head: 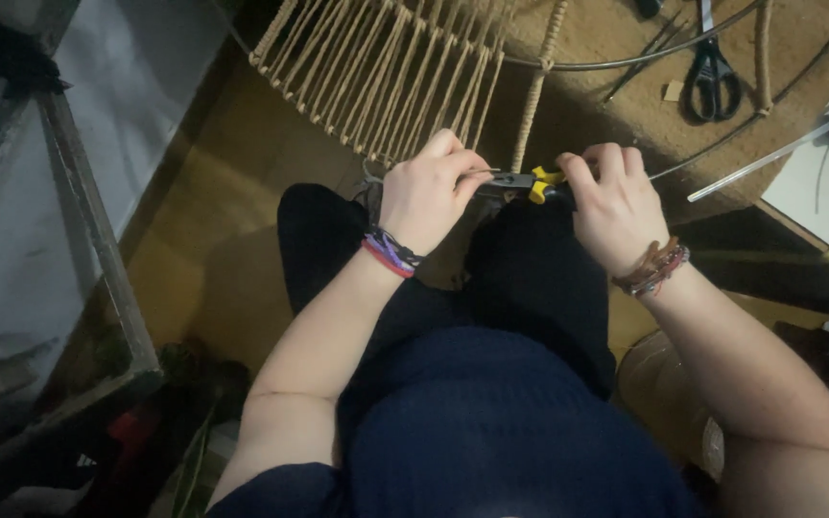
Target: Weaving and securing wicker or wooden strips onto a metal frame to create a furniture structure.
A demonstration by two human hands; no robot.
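Note:
My right hand (616,201) grips the yellow and black handles of a pair of pliers (528,181) over my lap. The plier jaws point left toward my left hand (429,192), whose fingers pinch a thin metal wire (480,173) at the jaw tips. Both wrists wear bracelets. Just beyond the hands hangs a woven panel of tan cords (386,67) strung on a wire frame, with one braided cord (537,86) dropping toward the pliers.
Black scissors (712,82) lie on the brown carpet at the upper right, near a curved metal hoop (626,62) and a straight metal rod (760,163). A dark wooden frame (98,249) runs along my left. A white board (817,192) sits at the right edge.

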